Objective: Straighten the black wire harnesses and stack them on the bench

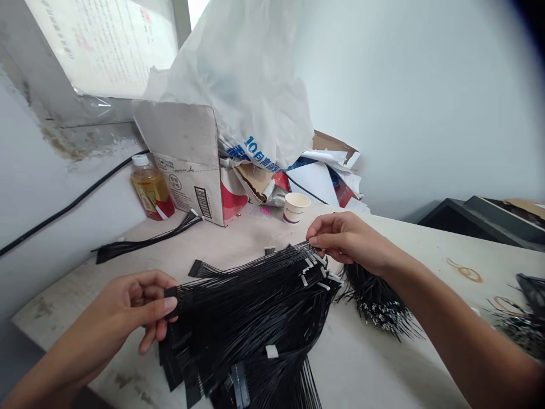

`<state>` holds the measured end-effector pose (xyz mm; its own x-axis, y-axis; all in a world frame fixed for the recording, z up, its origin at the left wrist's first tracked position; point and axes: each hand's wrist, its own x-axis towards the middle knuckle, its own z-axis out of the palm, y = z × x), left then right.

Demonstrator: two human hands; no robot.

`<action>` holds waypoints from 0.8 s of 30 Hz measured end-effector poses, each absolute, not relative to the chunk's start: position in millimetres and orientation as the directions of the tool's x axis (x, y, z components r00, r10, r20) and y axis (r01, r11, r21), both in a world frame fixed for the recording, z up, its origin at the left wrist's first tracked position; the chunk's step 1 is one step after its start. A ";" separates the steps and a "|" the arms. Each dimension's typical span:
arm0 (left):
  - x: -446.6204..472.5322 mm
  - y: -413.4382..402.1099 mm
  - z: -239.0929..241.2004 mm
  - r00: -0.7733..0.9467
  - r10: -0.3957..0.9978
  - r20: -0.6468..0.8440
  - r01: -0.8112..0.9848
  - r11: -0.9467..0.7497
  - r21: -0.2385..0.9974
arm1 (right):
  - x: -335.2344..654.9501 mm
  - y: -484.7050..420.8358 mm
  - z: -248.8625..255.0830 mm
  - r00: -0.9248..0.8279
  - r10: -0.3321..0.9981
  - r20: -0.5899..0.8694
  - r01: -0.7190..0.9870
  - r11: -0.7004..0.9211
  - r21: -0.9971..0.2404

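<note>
A big heap of black flat ribbon cables [251, 318] lies on the white table [404, 363] in front of me. My left hand [131, 309] pinches the black connector end of one cable at the heap's left side, thumb on top. My right hand [340, 236] is closed in a pinch on the other end of the cables, where small white tabs stick out. The cable run stretches between both hands, just above the heap.
A torn cardboard box [191, 159] stuffed with a white plastic bag [247, 74] stands at the back. Beside it are a tea bottle [151, 190], a paper cup [295, 206] and another cable bundle [140, 244]. More black wires [378, 304] lie right. Dark trays [481, 218] sit far right.
</note>
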<state>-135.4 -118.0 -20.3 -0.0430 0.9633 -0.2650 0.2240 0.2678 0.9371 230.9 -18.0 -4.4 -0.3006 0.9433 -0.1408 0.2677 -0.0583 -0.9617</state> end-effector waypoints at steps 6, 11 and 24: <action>-139.7 -111.0 -22.8 -0.052 0.958 -0.281 0.073 0.285 0.956 | 233.4 -17.7 -1.5 -0.297 0.946 -0.133 0.219 -0.068 -0.973; -136.4 -108.9 -24.9 -0.059 0.961 -0.269 0.057 0.273 0.960 | 235.8 -16.4 0.3 -0.239 0.968 -0.074 0.178 -0.031 -0.984; -120.1 -107.3 -33.1 -0.022 0.991 -0.130 0.127 0.132 0.983 | 254.9 -7.5 -10.9 -0.201 0.976 -0.080 0.226 -0.033 -0.974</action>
